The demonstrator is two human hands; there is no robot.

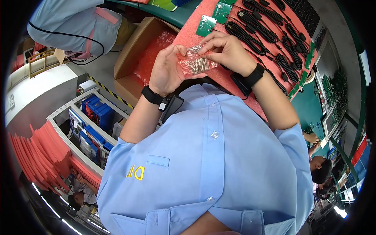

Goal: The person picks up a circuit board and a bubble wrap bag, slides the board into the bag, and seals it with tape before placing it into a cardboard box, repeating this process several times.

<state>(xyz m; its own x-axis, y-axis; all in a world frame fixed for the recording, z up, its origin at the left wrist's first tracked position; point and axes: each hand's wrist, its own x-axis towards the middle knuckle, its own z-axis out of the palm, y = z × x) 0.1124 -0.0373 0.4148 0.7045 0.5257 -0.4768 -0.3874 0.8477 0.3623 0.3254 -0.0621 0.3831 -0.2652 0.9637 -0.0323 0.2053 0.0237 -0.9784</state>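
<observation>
Between my two hands is a small clear, pinkish plastic bag (198, 66) with several slim silvery metal pieces inside. My left hand (164, 70) supports it from the left, fingers partly beneath and thumb at its upper edge. With thumb and forefinger, my right hand (229, 51) pinches the bag's upper right part. Just beyond the right hand, a green circuit board (206, 26) with a cable lies on a pink foam mat (188, 33). Black coiled cables (244, 37) lie in rows to the right. Both wrists carry black bands.
Left of my hands stands an open cardboard box (124, 64) with pink plastic in it. A person in a blue jacket (78, 23) is at the upper left. Blue bins (96, 109) sit in a white-framed rack; pink foam sheets (47, 152) are stacked at far left.
</observation>
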